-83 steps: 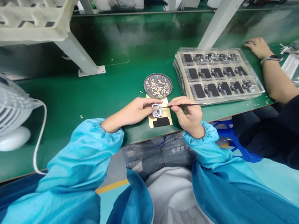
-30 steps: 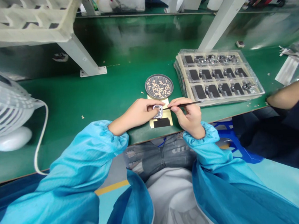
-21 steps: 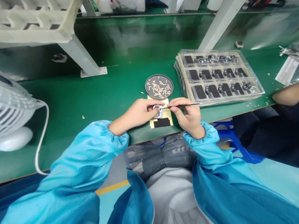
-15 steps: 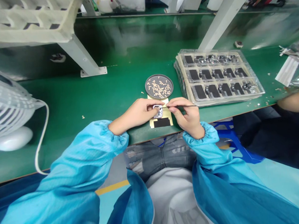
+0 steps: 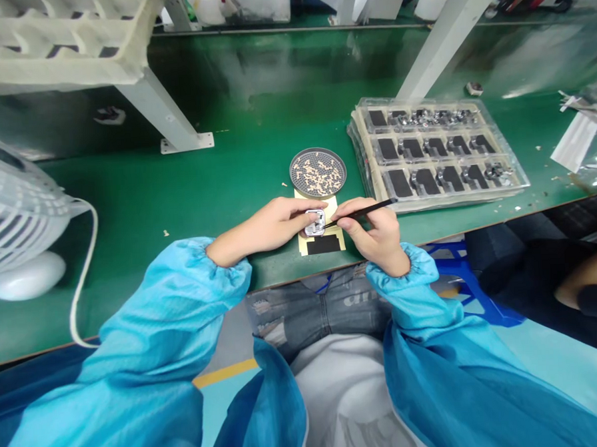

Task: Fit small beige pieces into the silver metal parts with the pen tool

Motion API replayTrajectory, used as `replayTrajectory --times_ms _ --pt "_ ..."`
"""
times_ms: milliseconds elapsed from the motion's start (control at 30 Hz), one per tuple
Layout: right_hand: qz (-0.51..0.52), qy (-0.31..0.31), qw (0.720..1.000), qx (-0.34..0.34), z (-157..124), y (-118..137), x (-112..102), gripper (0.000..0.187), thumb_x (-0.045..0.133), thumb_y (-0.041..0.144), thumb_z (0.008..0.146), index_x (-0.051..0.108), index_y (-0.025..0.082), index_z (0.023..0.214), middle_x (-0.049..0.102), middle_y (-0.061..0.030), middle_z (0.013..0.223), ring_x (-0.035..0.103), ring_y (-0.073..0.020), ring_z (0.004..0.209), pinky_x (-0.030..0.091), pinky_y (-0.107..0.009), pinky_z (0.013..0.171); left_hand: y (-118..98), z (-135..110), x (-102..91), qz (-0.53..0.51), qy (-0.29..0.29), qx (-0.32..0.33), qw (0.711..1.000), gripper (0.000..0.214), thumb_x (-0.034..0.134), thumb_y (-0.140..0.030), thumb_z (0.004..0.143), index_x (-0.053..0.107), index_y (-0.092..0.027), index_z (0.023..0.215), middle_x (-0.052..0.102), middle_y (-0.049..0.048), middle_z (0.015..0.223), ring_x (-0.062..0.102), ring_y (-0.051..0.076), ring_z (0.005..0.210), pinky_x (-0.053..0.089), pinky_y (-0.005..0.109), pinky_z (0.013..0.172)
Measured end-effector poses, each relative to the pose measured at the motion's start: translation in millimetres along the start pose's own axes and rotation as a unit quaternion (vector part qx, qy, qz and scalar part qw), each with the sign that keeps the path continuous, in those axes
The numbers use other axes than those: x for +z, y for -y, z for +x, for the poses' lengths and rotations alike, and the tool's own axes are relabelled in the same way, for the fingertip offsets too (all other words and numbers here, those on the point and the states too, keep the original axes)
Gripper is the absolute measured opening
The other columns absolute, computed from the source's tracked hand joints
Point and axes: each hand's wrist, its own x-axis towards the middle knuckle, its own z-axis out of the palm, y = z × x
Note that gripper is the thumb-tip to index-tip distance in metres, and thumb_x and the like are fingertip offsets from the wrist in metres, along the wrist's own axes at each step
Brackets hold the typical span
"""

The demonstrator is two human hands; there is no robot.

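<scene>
Grasping small housing over yellow card on bench with fingers of left hand, palm down, thumb across face; pinching slender black tool in fingers of right hand, pointed leftward at housing's right edge.

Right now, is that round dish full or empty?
Neither: the round dish is partly filled. Pale little pieces lie scattered in it, with dark surface showing between them.

We look across a glossy green bench where pale metal posts stand, with a blue plastic stool below and a yellow stripe edging the turquoise floor.
</scene>
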Motion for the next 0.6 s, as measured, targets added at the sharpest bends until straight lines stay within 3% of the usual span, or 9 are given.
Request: replayTrajectory --times_ms 133,367,600 --pt "0.012 0.010 1.000 0.010 -0.4 -0.8 0.3 0.009 0.073 0.028 0.098 0.072 0.023 0.106 0.078 -0.0055 0.099 0.076 -0.0216 0.093 0.060 -0.037 0.086 -1.8 -1.1 -2.5 -0.004 0.005 0.007 1.000 0.048 0.063 -0.043 0.099 0.069 -0.020 0.141 0.072 0.0076 0.138 0.069 0.027 0.121 0.053 0.036 0.104" --pt "0.026 0.019 0.999 0.019 -0.2 0.8 -0.5 0.009 0.070 0.025 0.100 0.071 0.023 0.108 0.077 -0.0064 0.098 0.074 -0.0217 0.095 0.060 -0.039 0.086 4.4 -0.3 -2.5 -0.006 0.013 -0.006 1.000 0.050 0.062 -0.048 0.099 0.071 -0.019 0.139 0.079 0.0087 0.123 0.072 0.028 0.111 0.054 0.038 0.100" --pt "0.042 0.040 0.998 0.018 -0.3 0.7 -1.1 0.008 0.069 0.025 0.100 0.071 0.021 0.108 0.076 -0.0061 0.098 0.073 -0.0210 0.094 0.060 -0.038 0.084 3.3 0.0 -3.1 -0.024 0.011 -0.007 1.000 0.049 0.064 -0.048 0.098 0.072 -0.020 0.138 0.079 0.0080 0.122 0.073 0.027 0.109 0.055 0.036 0.098"
